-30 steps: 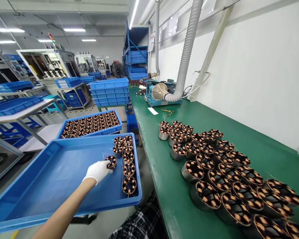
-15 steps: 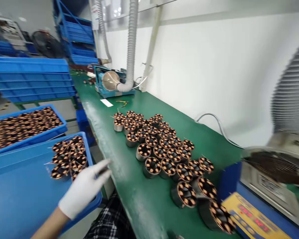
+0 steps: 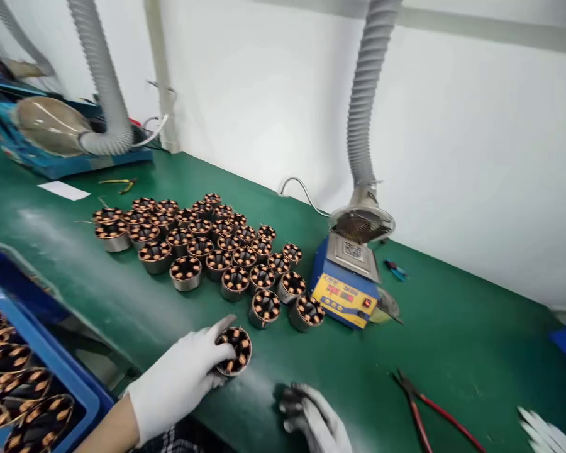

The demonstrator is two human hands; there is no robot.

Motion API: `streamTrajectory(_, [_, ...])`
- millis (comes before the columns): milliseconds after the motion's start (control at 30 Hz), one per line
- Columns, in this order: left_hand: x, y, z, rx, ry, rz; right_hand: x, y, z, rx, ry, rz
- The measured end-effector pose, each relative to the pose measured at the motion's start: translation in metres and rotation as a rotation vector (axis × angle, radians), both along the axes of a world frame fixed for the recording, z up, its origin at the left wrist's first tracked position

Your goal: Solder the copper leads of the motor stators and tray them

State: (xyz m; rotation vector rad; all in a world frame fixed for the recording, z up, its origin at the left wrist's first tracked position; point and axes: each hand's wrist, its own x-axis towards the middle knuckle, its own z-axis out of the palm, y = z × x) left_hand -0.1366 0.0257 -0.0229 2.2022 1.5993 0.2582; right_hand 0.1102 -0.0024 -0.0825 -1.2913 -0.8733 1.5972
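My left hand (image 3: 177,377), in a white glove, is closed on the near rim of a motor stator (image 3: 243,345) with copper windings. That stator is at the front of the green bench, its windings facing up. My right hand (image 3: 317,418), in a glove with darkened fingertips, is low in the view to the right of it. Its fingers are loosely curled and a little apart, and nothing shows between them. Beyond my left hand, several more wound stators (image 3: 217,259) stand upright in close rows. Red-handled pliers (image 3: 422,406) lie to the right of my right hand.
A blue bin (image 3: 87,393) with several stators is at the lower left. A blue-and-yellow soldering unit (image 3: 344,292) stands behind the rows, under a fume hose (image 3: 363,94). Small blue cutters (image 3: 395,270) and a white glove (image 3: 549,434) lie to the right.
The view has swung right. My left hand, earlier over the blue bin's edge with no stator visible in it, now grips a stator at the bench. My right hand has come into view.
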Motion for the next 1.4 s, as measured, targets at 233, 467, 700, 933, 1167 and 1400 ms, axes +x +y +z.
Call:
streamTrajectory(233, [0.061, -0.014, -0.028, -0.103, -0.289, -0.039, -0.011, 0.009, 0.022, 0.093, -0.275, 0.189])
streamTrajectory(467, [0.057, -0.009, -0.022, -0.238, -0.359, -0.21, 0.007, 0.017, 0.034, 0.005, -0.335, 0.484])
streamTrajectory(700, [0.077, -0.015, -0.046, 0.112, -0.318, -0.112, 0.004, 0.026, 0.034, 0.016, -0.281, 0.473])
streamTrajectory(933, [0.079, -0.011, -0.043, 0.384, -0.396, -0.166, 0.016, 0.042, 0.061, -0.115, -0.25, 0.313])
streamTrajectory(1167, [0.071, -0.008, -0.042, 0.429, -0.265, -0.257, 0.123, 0.045, 0.09, 0.12, -1.019, -0.151])
streamTrajectory(1400, [0.07, -0.004, -0.037, 0.495, -0.313, -0.417, 0.159, 0.021, 0.028, -0.236, -1.933, 0.039])
